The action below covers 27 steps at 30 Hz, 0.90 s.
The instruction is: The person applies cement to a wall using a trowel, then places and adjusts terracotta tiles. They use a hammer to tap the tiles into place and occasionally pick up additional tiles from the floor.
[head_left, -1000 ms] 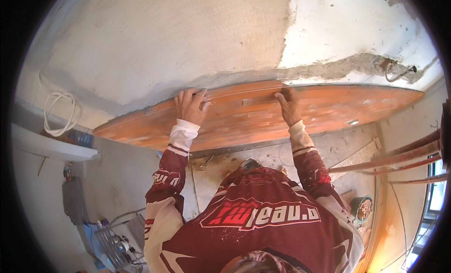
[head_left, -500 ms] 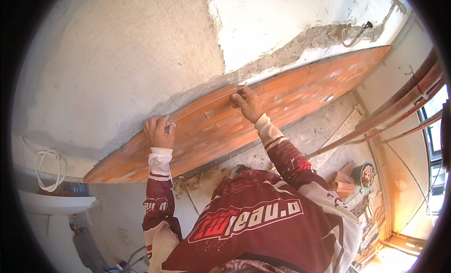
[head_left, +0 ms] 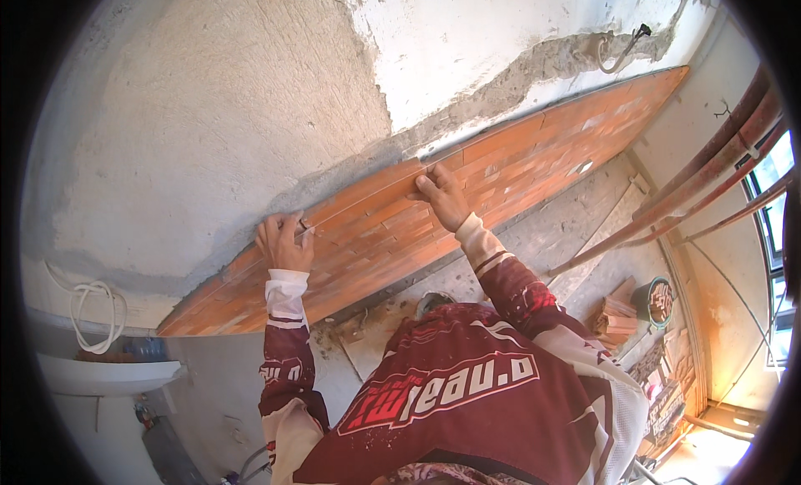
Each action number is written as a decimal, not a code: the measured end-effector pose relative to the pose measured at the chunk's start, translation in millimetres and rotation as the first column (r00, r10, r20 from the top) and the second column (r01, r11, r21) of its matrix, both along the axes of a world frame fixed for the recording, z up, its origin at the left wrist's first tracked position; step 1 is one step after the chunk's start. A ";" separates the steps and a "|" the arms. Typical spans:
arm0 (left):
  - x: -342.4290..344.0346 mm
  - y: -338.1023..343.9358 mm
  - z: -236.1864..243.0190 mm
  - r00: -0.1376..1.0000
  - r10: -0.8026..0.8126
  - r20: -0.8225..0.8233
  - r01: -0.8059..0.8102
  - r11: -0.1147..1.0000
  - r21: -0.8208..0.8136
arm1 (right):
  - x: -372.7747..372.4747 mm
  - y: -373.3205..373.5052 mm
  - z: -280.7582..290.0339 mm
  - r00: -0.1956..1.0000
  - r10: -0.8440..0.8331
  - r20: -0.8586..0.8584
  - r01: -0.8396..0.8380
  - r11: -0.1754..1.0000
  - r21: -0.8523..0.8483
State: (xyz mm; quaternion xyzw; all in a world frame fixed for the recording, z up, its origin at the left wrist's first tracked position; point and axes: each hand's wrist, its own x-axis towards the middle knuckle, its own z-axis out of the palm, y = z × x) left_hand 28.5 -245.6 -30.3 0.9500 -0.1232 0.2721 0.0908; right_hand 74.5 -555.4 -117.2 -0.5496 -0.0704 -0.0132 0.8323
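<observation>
A long orange brick tile [head_left: 365, 190] lies along the top course of the tiled wall band, with a thin pale string [head_left: 380, 197] stretched across its face. At the tile's left end my left hand [head_left: 286, 241] is closed, fingers bent over the top edge and thumb at the front. A small dark spot shows by that thumb; I cannot tell what it is. My right hand [head_left: 444, 200] is closed at the tile's right end, thumb and fingers bent against its face. The orange tiled band [head_left: 534, 164] runs on to both sides beneath rough plaster.
A white basin [head_left: 113, 375] and coiled white cable [head_left: 98, 318] are at left. Reddish poles [head_left: 692, 185] slant in from the right. On the floor stand stacked tiles [head_left: 616, 311] and a bucket [head_left: 653, 303]. A cable end [head_left: 626, 50] sticks out of the wall.
The view has shifted slightly. My right fingers have slid a little down from the tile's top edge. My left hand stays at the tile's left end, its fingers slightly shifted.
</observation>
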 end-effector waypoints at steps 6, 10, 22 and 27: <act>-5.0 -9.5 9.1 0.995 -0.032 0.093 0.037 0.998 -0.048 | -12.9 -8.4 -10.4 0.989 0.029 -0.144 -0.005 0.987 0.163; -8.9 -14.2 9.5 0.991 -0.051 0.127 0.059 0.996 -0.061 | -24.3 -21.4 -21.0 0.974 0.066 -0.215 -0.027 0.984 0.176; -55.8 -36.3 -33.4 0.980 -0.199 0.019 0.195 0.933 -0.303 | -82.4 -40.1 -12.4 0.929 -0.097 -0.357 0.131 0.989 0.072; -35.5 -14.9 -44.6 0.998 -0.005 0.055 0.010 0.995 -0.097 | -73.5 -19.2 -5.6 0.930 -0.106 -0.352 0.168 0.974 0.150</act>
